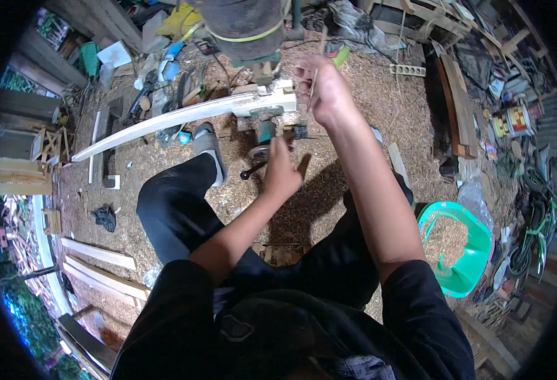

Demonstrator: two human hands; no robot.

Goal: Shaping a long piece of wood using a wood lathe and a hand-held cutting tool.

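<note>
A long pale wooden piece lies across the machine's small table and runs far out to the left. Above it hangs the dark, rounded machine body with a yellow-green band. Below the wood are a green metal mount and a handwheel with a black knob. Beside this mount is my left hand, slightly blurred, its fingers stretched upward and its thumb apart. My right hand is raised just right of the wood's end, fingers curled around a thin wooden stick; its grip is partly hidden.
Wood shavings cover the floor around my feet. At the right stands a green plastic tub with shavings in it. Planks lie at the lower left. Boards, a paint bucket and a bicycle line the right side.
</note>
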